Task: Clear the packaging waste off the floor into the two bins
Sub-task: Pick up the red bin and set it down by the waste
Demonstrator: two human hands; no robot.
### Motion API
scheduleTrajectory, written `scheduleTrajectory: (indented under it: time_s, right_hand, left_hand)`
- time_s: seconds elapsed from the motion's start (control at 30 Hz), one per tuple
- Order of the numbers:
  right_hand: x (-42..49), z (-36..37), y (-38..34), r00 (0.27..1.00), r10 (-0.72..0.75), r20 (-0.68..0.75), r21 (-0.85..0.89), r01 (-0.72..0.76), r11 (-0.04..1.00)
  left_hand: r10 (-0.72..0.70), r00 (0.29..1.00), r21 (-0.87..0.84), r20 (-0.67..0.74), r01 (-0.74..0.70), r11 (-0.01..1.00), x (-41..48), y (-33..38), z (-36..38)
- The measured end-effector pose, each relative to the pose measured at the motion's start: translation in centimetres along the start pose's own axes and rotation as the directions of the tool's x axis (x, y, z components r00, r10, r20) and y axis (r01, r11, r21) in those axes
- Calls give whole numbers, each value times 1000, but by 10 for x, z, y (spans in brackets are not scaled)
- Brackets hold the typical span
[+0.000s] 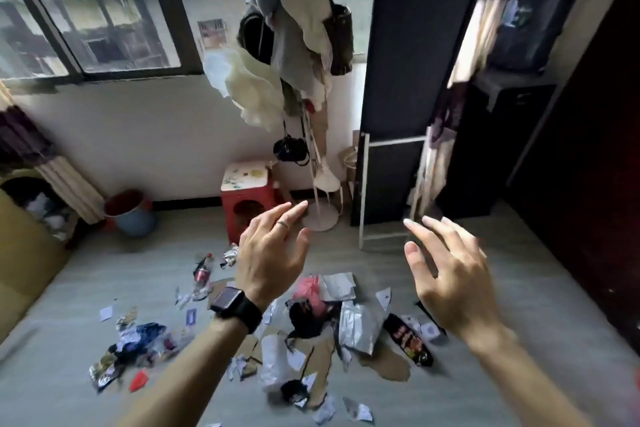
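The left hand point(270, 253) and right hand point(450, 274) hover with fingers point(282, 224) spread and straight, holding nothing. Beneath the fingers the packaging waste point(277, 364) litters the floor point(104, 270): a crinkled foil bag point(360, 326), torn flat cardboard point(384, 364), a glossy dark wrapper point(410, 340), paper scraps. All are probably light, limp and slippery; bunch several by pinching their creases. The plastic bottle point(202, 274), left of the fingers, looks stiffer; take it round the body. A blue bin point(133, 218) stands far left.
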State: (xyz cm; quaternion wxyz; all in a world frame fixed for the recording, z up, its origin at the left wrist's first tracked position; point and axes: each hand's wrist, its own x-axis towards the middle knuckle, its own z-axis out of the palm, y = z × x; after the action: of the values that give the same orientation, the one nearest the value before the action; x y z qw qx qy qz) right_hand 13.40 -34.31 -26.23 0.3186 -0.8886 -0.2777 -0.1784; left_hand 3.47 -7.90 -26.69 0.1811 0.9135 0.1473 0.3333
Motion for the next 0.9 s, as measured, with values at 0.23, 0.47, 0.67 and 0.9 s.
scheduleTrajectory:
  time_s: [0.23, 0.47, 0.67, 0.9]
  right_hand:
    - [-100, 6, 127, 893, 415, 177, -160, -390, 907]
    - [-137, -16, 263, 775, 618, 133, -196, -590, 783]
    - [-117, -58, 380, 693, 720, 27, -160, -708, 688]
    - [-110, -118, 506, 490, 865, -108, -188, -864, 467]
  left_hand:
    - [59, 906, -141, 418, 0, 990, -47, 65, 143]
    - [148, 757, -165, 636, -54, 985, -43, 164, 279]
    - [217, 641, -152, 736, -156, 976, -4, 259, 379]
    - [374, 471, -265, 799, -284, 922, 28, 400, 504]
